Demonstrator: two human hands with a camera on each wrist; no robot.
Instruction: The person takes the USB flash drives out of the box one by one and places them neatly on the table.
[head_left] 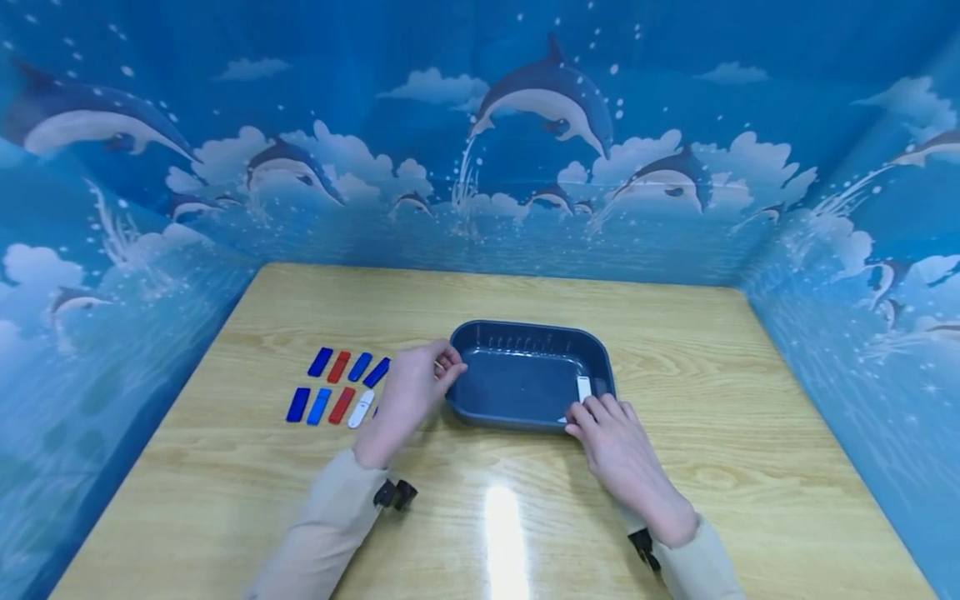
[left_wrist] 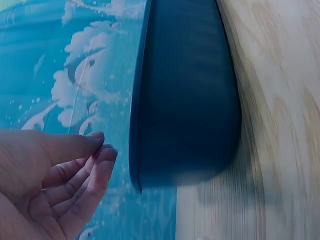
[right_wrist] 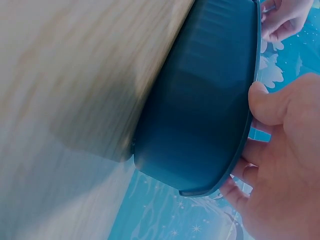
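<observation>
A dark blue-grey plastic tray (head_left: 517, 421) sits mid-table. At its near right corner, my right hand (head_left: 615, 442) grips the rim, thumb over the edge and fingers reaching inside. The right wrist view shows the thumb (right_wrist: 260, 102) against the rim; the wall hides the fingertips. Inside the tray by that hand lie a white flat strip (head_left: 583, 387) and a small white sliver (head_left: 562, 419), mostly hidden. My left hand (head_left: 420, 379) hovers beside the tray's left end. Its thumb and fingertips (left_wrist: 102, 152) meet, fingers loosely bent, with nothing visible between them.
Left of the left hand, several small flat pieces lie in two rows: blue ones (head_left: 297, 405), red ones (head_left: 342, 405) and a white rounded one (head_left: 362, 409). The left hand partly covers this group. A dolphin-print curtain (head_left: 480, 225) borders the wooden table (head_left: 690, 358).
</observation>
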